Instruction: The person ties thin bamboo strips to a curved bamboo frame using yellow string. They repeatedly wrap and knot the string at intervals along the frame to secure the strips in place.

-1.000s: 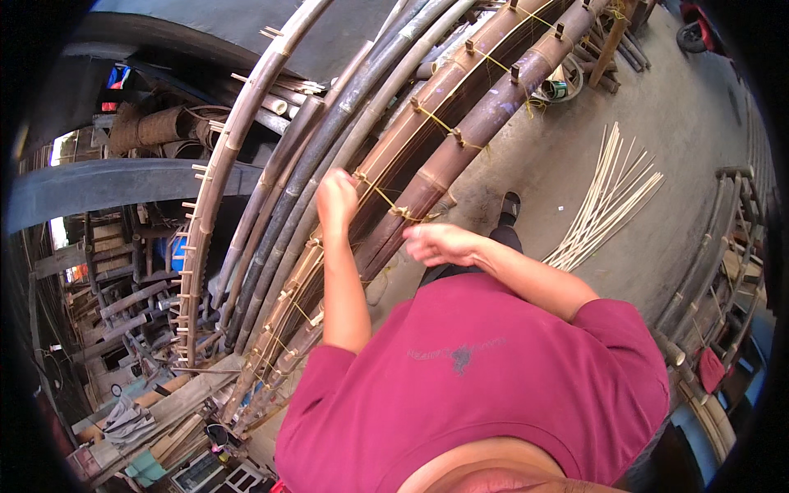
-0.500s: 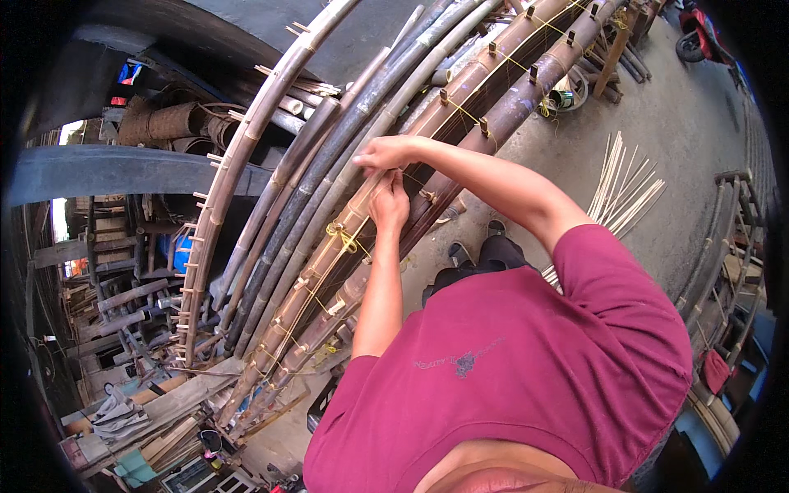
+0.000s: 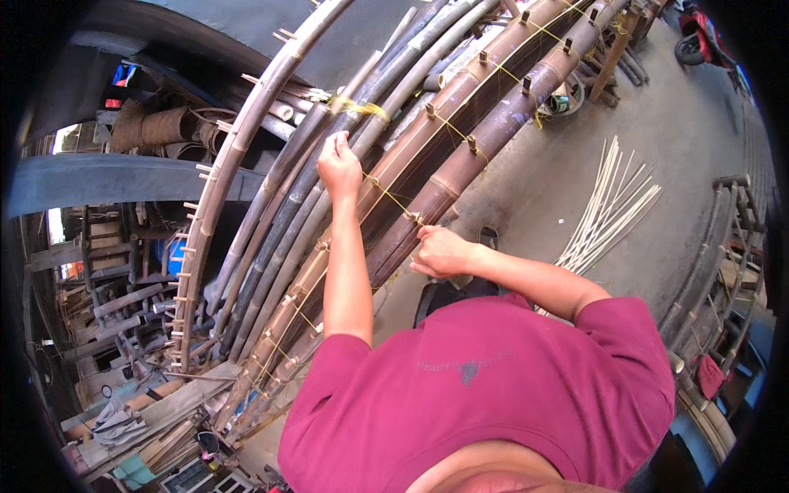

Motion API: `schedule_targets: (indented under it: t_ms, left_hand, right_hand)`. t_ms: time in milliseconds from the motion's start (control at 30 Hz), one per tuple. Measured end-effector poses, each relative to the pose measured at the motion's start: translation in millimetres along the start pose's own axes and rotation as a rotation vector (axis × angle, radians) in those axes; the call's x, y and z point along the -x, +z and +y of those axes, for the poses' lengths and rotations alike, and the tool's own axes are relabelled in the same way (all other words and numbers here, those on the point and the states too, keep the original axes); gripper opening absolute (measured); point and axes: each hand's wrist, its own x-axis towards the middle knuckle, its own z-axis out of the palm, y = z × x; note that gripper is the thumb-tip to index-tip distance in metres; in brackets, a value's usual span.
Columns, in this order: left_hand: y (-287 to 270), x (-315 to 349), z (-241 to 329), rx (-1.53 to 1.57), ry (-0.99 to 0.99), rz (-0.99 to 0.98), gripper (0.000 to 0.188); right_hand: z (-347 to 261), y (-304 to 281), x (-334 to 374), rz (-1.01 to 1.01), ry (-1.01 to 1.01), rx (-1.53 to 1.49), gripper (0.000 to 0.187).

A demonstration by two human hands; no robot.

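Observation:
My left hand is raised over the bamboo poles, fingers closed, apparently on a yellow cord. The loose bundle of yellow cord is just beyond its fingertips, blurred by motion. My right hand is closed beside a small peg on the nearer bamboo pole; its fingertips are turned away, so what they pinch is hidden. Between the hands, a taut length of yellow cord crosses from the farther brown bamboo pole to that peg. More pegs and cord crossings line both poles.
Dark bamboo poles lie to the left, beside a curved pole with pegs. Thin bamboo sticks are spread on the floor at right. A bamboo frame stands farther right, with a red motorcycle at the far right.
My hands have separated: the left moved left and away from me, the right came back toward my body. The yellow cord bundle swung from below my left hand to beyond it.

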Motion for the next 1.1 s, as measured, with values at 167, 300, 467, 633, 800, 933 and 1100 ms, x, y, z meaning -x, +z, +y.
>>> schedule_targets:
  t_ms: [167,300,467,633,800,933,1100]
  left_hand:
    - [10.3,16.6,-101.5,-0.448,-0.147,-0.368,0.032]
    - [-64.4,38.4,-89.7,-0.328,-0.019,-0.319,0.043]
    - [-195.7,114.9,-61.9,-0.434,-0.090,-0.504,0.030]
    - [-177.4,174.5,-64.4,-0.337,-0.113,-0.404,0.023]
    - [-177.0,174.9,-93.2,-0.384,-0.113,-0.370,0.036]
    - [-174.7,167.1,-67.5,-0.292,-0.221,-0.289,0.035]
    - [-179.3,170.9,-68.4,-0.280,-0.301,-0.319,0.035]
  right_hand:
    - [-60.2,-14.1,-31.8,-0.323,0.168,0.014,0.036]
    - [-108.5,16.5,-37.5,-0.348,0.148,-0.949,0.043]
    - [-114.5,106.0,-29.6,0.379,0.872,-2.423,0.031]
    - [-185.1,56.0,-164.4,0.759,0.745,-1.204,0.028]
    - [-103.2,37.8,-232.5,-0.142,0.407,0.046,0.064]
    - [-52.7,44.9,-231.7,-0.106,0.591,-0.344,0.056]
    - [-146.5,-28.7,-137.6,-0.356,0.181,-0.808,0.040]
